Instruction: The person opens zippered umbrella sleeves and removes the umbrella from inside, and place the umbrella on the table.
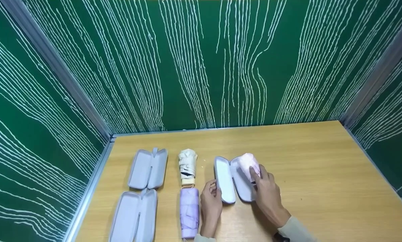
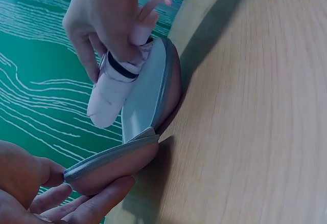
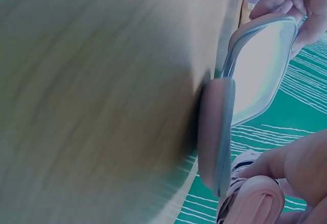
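My right hand (image 1: 268, 193) grips a folded pale pink umbrella (image 1: 248, 164), tilted over the right half of an open grey zip case (image 1: 225, 183). A dark band circles the umbrella (image 2: 110, 88), and a short strap sticks out from its handle end in the left wrist view. The fingers of my left hand (image 1: 211, 201) hold the raised left half of that case by its outer edge; thumb and fingers show on either side of it in the left wrist view. Whether the umbrella touches the case lining, I cannot tell.
Left of my left hand lie a cream folded umbrella (image 1: 187, 164) and a purple one (image 1: 189, 211), end to end. Two more open grey cases, one farther back (image 1: 141, 169) and one nearer (image 1: 125, 215), lie at the table's left. Green panels (image 1: 187, 67) with white lines enclose the wooden table (image 1: 308, 161).
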The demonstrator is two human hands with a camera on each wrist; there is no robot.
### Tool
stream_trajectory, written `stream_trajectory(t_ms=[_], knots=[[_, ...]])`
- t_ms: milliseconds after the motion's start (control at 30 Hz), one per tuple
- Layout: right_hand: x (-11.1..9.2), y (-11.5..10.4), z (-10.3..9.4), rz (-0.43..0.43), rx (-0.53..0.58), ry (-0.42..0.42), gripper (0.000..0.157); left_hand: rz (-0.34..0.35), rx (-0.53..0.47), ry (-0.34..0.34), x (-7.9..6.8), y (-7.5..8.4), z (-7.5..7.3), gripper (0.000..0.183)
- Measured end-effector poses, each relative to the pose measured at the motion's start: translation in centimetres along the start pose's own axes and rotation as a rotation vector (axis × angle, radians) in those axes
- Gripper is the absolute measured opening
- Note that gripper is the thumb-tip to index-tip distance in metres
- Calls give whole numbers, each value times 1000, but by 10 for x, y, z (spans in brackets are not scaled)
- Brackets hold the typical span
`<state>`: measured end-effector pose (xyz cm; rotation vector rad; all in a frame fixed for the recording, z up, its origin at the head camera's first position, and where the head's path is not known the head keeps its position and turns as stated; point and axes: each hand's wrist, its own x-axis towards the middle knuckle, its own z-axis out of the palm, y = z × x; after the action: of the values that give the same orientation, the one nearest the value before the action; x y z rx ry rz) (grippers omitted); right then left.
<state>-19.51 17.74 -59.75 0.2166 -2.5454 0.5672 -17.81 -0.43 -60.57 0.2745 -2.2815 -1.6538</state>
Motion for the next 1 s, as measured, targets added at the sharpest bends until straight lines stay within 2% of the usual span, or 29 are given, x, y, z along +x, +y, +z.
stream_trajectory(t_ms=[500,733,1000], knots=[[5,22,-9,8,31,61,65,23,-3,5,9,2,-4,26],[7,34,-9,11,49,82,67,30,13,-6,17,3,-1,29],[10,44,-10,44,60,62,64,-7,60,9,26,7,4,28]])
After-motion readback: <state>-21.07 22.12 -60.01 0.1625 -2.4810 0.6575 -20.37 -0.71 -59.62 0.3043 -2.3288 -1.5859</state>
